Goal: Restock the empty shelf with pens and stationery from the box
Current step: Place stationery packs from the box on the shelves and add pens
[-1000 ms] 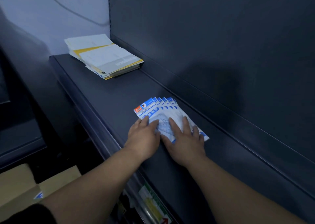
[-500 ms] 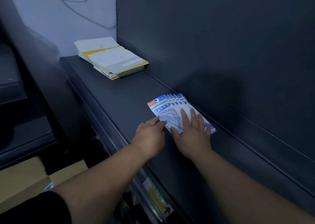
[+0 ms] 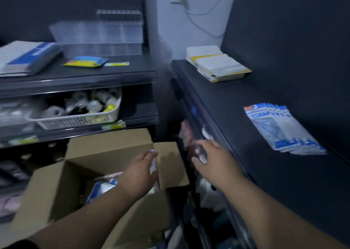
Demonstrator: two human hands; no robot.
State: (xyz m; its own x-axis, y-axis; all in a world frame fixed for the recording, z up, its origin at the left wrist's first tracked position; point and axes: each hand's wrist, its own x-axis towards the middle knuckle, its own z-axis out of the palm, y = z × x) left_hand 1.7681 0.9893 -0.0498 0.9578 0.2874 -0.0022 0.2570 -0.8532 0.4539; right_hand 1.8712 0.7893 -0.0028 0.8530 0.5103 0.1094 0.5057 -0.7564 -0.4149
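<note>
A fanned stack of blue-and-white packets (image 3: 280, 127) lies on the dark shelf (image 3: 236, 104) at the right. A pile of white and yellow booklets (image 3: 217, 64) sits at the shelf's far end. Low in the middle stands an open cardboard box (image 3: 106, 150) with blue-and-white packets (image 3: 103, 187) inside. My left hand (image 3: 141, 173) hovers over the box, fingers relaxed, holding nothing. My right hand (image 3: 214, 158) is in the air between the box and the shelf's front edge, fingers loose and blurred.
To the left, another shelving unit holds a blue-and-white book stack (image 3: 26, 57), a yellow packet (image 3: 85, 61), clear acrylic dividers (image 3: 102, 34) and a white basket (image 3: 75, 116) of small bottles. A power cable (image 3: 200, 15) hangs on the back wall.
Both hands have left the packets on the shelf and dropped down and left toward the box. The view has swung left, bringing the box and the left shelves into sight.
</note>
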